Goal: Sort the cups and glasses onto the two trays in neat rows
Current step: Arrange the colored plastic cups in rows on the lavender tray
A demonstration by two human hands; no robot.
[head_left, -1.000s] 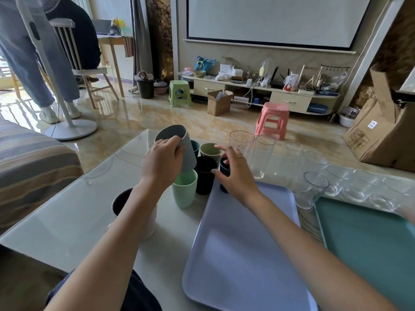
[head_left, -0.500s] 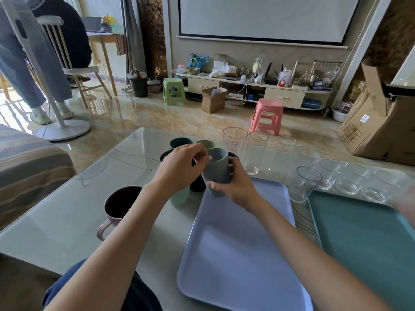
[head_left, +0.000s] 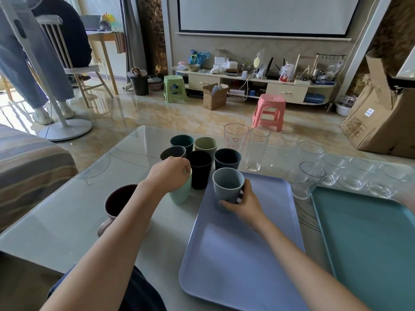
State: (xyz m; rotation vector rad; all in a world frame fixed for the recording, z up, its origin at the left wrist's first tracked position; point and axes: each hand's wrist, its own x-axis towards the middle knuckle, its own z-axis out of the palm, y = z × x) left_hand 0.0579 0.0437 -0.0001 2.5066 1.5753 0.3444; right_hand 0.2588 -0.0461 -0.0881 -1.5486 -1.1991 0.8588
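Observation:
My right hand [head_left: 243, 204] grips a grey-blue ribbed cup [head_left: 227, 187] standing at the far left corner of the lavender tray [head_left: 242, 254]. My left hand [head_left: 169, 173] curls over the rim of a mint green cup [head_left: 180, 194] on the table just left of that tray. Behind them stand a black cup [head_left: 199, 168], a navy cup [head_left: 227, 158], a dark grey cup [head_left: 173, 152], a teal cup [head_left: 182, 142] and an olive cup [head_left: 206, 145]. The teal tray [head_left: 368, 239] lies at the right.
A maroon-lined mug [head_left: 116, 203] sits under my left forearm. Two tall glasses [head_left: 256, 149] and several short clear glasses [head_left: 350, 173] stand behind the trays. The glass table [head_left: 56, 221] ends close on the left and near side. A striped sofa lies further left.
The grey-blue cup passed from my left hand to my right and came down onto the lavender tray. My left hand moved back to the mint green cup.

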